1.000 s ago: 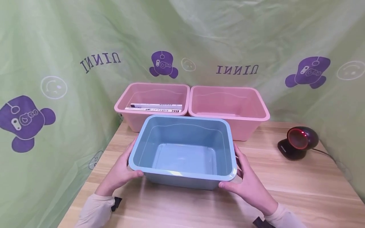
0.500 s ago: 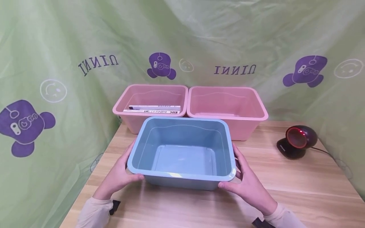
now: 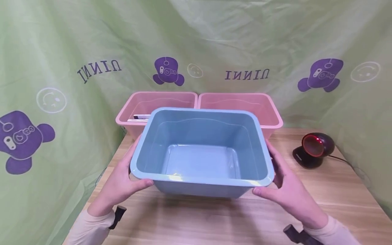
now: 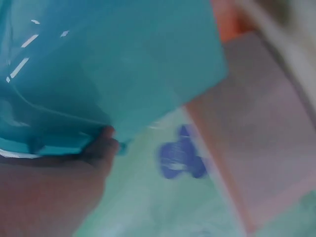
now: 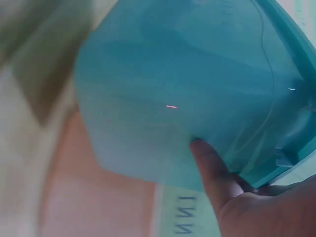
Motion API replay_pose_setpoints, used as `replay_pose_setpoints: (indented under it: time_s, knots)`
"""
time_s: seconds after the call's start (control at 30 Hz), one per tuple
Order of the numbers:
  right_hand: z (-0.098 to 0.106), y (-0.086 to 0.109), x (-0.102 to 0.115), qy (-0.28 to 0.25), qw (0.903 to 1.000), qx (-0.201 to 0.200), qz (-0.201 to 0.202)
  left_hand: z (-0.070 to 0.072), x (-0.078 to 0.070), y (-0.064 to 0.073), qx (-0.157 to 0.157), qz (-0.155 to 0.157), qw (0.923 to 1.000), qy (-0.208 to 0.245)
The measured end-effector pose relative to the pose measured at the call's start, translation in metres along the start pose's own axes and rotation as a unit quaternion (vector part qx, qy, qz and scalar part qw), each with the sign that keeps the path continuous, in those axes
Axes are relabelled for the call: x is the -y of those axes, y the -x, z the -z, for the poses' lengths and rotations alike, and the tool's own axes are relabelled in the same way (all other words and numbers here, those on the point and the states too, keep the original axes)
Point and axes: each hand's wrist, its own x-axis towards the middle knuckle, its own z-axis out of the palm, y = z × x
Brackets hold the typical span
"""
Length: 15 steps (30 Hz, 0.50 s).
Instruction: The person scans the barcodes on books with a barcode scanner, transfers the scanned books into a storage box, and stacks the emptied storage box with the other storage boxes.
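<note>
Both hands hold a blue plastic bin (image 3: 199, 160), lifted off the table, its inside bare. My left hand (image 3: 117, 185) grips its left end, thumb against the front wall just under the rim and fingers round the side. At the opposite end my right hand (image 3: 291, 190) grips in the same way. Close up, the left wrist view has the left hand (image 4: 59, 187) under the bin's rim. In the right wrist view the right hand (image 5: 266, 212) touches the bin's outer wall (image 5: 163, 98). Most left fingers are hidden behind the bin.
Two pink bins stand side by side at the back: the left pink bin (image 3: 130, 127) holds flat white boxes (image 3: 141, 116), the right pink bin (image 3: 275, 120) is partly covered. A black scanner (image 3: 313, 149) with a cable sits on the wooden table (image 3: 190, 221). Green curtain (image 3: 214, 34) surrounds it.
Both hands have raised the blue bin towards the camera, so it looks larger and covers more of the pink bins. The view has shifted slightly.
</note>
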Motion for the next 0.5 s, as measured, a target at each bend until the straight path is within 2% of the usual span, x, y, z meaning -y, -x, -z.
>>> replay_pose_setpoints:
  time_s: [0.1,0.27,0.4,0.5]
  knots:
    - [0.017,-0.006,0.018,-0.024,0.9997,-0.007,0.000,0.002,-0.022,-0.017,-0.006,-0.009,0.9999,0.006]
    - [0.054,-0.024,0.047,-0.041,0.9986,-0.017,-0.030,0.005,-0.056,-0.055,-0.014,-0.012,0.9998,0.001]
    - [0.081,-0.050,0.068,-0.066,0.9970,-0.031,-0.025,0.004,-0.074,-0.097,-0.008,-0.006,0.9999,0.009]
    - [0.099,-0.072,0.080,-0.092,0.9949,-0.041,-0.006,-0.001,-0.080,-0.132,-0.007,-0.005,0.9996,0.026]
